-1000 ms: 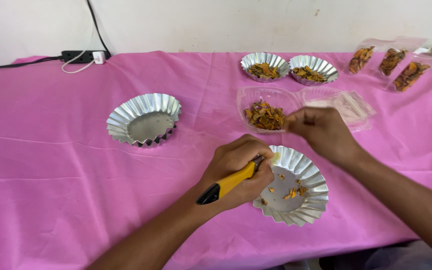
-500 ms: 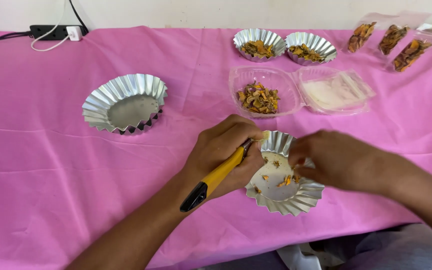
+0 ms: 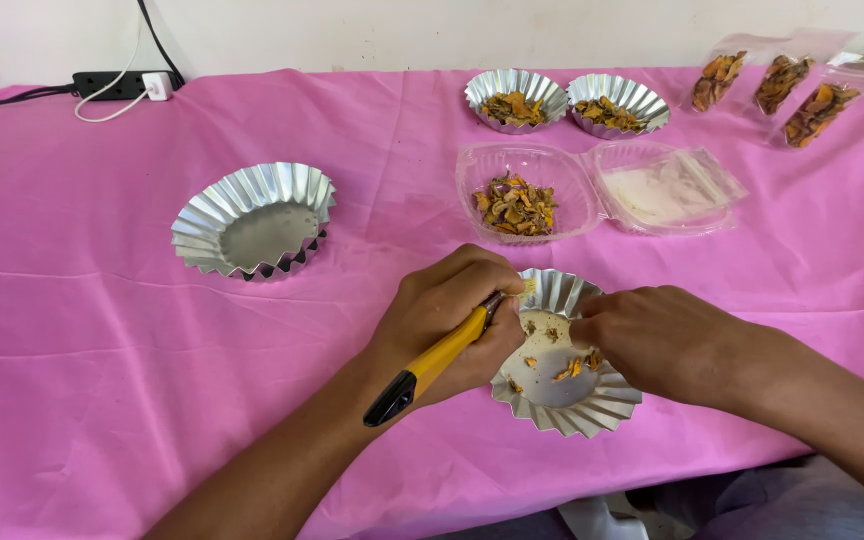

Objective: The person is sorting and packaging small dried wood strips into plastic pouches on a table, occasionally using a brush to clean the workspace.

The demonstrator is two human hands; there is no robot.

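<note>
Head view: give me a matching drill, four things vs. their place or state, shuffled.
Things:
1. yellow-handled tool
2. empty foil cup
3. clear clamshell tray
4. power strip

Places or states:
A. far left edge, by the wall
B. held in the left hand
C. open, with dried orange pieces
D. alone on the left of the cloth

Pairs: 1-B, 2-D, 3-C, 4-A
</note>
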